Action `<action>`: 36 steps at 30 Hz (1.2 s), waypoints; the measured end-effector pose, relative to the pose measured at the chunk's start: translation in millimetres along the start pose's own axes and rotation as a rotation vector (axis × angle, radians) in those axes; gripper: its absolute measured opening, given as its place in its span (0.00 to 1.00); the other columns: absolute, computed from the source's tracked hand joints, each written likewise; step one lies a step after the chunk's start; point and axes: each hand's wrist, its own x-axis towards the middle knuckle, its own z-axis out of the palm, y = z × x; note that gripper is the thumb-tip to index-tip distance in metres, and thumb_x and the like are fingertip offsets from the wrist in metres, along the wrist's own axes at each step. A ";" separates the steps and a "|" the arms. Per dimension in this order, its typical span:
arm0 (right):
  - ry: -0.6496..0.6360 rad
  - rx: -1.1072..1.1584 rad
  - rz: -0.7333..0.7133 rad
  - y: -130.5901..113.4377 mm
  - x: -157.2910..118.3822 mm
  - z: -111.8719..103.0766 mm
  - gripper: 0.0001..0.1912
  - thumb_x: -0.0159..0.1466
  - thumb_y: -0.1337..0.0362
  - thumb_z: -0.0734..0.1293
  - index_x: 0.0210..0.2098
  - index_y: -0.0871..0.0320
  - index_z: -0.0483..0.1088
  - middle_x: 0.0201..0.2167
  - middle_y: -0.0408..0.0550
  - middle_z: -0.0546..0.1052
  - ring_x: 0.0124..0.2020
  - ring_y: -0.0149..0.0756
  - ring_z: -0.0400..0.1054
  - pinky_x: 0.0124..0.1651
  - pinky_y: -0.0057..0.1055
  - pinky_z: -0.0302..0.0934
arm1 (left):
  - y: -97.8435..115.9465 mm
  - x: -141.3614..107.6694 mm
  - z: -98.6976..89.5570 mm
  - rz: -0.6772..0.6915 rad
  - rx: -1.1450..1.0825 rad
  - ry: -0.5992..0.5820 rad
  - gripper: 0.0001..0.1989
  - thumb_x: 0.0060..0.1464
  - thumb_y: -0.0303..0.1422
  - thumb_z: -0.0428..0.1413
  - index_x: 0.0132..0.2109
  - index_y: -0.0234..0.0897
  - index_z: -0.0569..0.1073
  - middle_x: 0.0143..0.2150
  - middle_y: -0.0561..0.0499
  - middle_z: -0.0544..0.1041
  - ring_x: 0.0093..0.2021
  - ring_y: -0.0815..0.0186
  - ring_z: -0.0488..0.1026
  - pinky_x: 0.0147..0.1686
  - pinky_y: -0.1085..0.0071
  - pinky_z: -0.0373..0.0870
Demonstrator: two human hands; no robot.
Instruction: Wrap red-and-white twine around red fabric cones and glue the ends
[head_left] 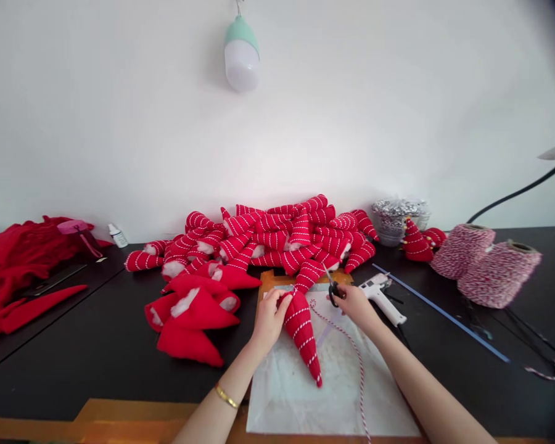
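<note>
My left hand (271,317) is closed on the wide end of a red stuffed cone (301,330) wound with red-and-white twine, its tip pointing toward me. My right hand (351,303) holds black-handled scissors (333,291), blades pointing up and left, beside the cone's wide end. A loose length of twine (359,357) curves over the pale sheet (282,404) between the cone and my right forearm. Another wound cone (309,274) lies just beyond my left hand.
A heap of wound cones (268,231) lies against the wall. Plain red cones (197,314) are at left, red fabric (18,253) farther left. On the right are a white glue gun (385,299), a blue strip (444,314), and twine spools (499,274). A bulb (242,58) hangs above.
</note>
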 end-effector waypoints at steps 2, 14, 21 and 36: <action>0.039 -0.014 0.038 8.2 7.1 -6.5 0.12 0.57 0.56 0.72 0.25 0.55 0.69 0.17 0.43 0.71 0.17 0.37 0.67 0.26 0.34 0.62 | 2.5 -0.4 -0.2 0.017 0.002 -0.005 0.11 0.65 0.40 0.52 0.38 0.40 0.75 0.40 0.47 0.78 0.42 0.59 0.76 0.42 0.65 0.72; -0.131 0.135 -0.560 -35.9 -41.0 17.5 0.16 0.66 0.50 0.68 0.47 0.52 0.80 0.42 0.53 0.81 0.40 0.45 0.75 0.41 0.39 0.69 | 19.8 -6.2 0.7 0.167 0.064 -0.113 0.07 0.65 0.34 0.53 0.40 0.40 0.75 0.40 0.48 0.77 0.44 0.59 0.75 0.48 0.63 0.69; -0.138 0.123 -0.636 -36.2 -40.1 12.9 0.15 0.68 0.51 0.67 0.44 0.51 0.82 0.40 0.53 0.81 0.41 0.44 0.75 0.47 0.41 0.69 | 16.8 -5.7 2.7 0.183 0.089 -0.129 0.07 0.65 0.32 0.53 0.40 0.39 0.75 0.41 0.48 0.78 0.44 0.59 0.75 0.48 0.62 0.70; 0.115 0.099 -0.865 -28.8 -40.9 21.0 0.14 0.71 0.55 0.65 0.42 0.53 0.82 0.37 0.51 0.80 0.36 0.39 0.76 0.38 0.34 0.72 | 12.1 -6.1 6.8 0.392 0.197 -0.088 0.05 0.64 0.30 0.56 0.42 0.38 0.77 0.39 0.49 0.78 0.40 0.62 0.77 0.43 0.65 0.72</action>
